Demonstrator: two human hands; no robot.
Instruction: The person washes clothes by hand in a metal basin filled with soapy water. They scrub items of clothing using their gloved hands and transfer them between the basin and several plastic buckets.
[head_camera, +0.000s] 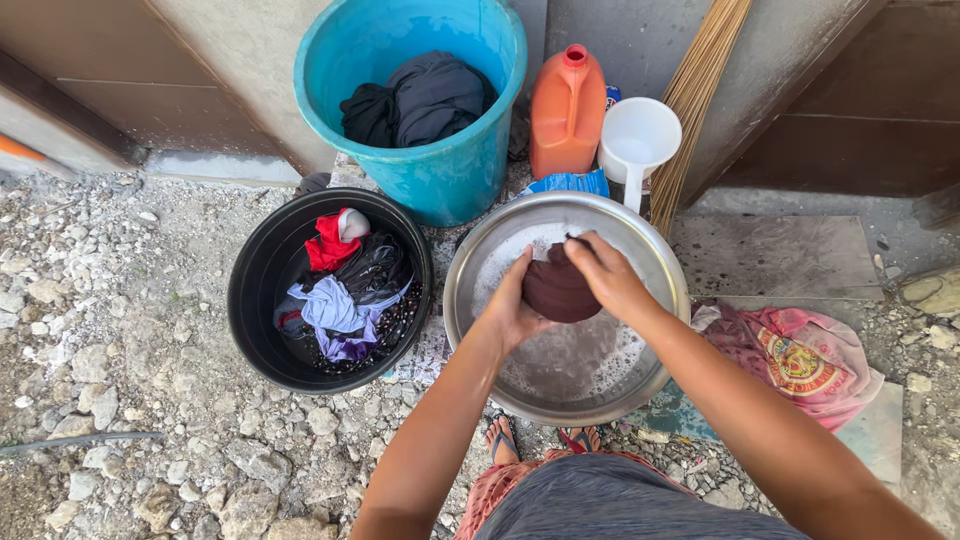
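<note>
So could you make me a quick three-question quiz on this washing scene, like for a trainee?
1. True or false: both hands grip the dark cloth over the steel basin.
2. Which holds a red garment? A) the blue bucket B) the black tub C) the white scoop
3. What stands between the blue bucket and the white scoop?

Key
1. True: the left hand and right hand both clasp it above the soapy water.
2. B.
3. The orange jug.
</note>
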